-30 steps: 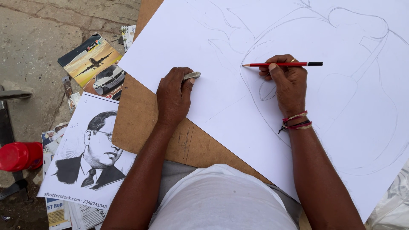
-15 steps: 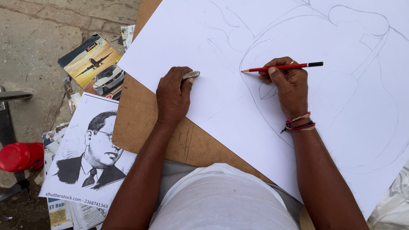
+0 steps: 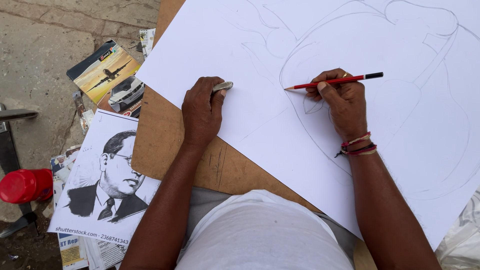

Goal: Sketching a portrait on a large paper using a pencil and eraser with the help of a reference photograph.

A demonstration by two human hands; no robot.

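Note:
A large white sheet of paper [image 3: 235, 55] with faint pencil outlines lies on a brown drawing board [image 3: 160, 145]. My right hand [image 3: 340, 102] grips a red pencil [image 3: 335, 81] with a black end, its tip touching a curved line on the sheet. My left hand [image 3: 201, 112] rests on the paper's lower left edge, fingers closed on a small grey eraser [image 3: 222, 86] that sticks out past the thumb. Thread bracelets circle my right wrist.
A black-and-white printed portrait [image 3: 102, 180] lies on the ground left of the board, over newspapers. A magazine [image 3: 107, 75] showing a car and a plane lies behind it. A red cap-like object [image 3: 22, 185] sits at the far left on the concrete.
My right hand with the pencil has shifted slightly down and left along the curved line. The left hand has stayed put.

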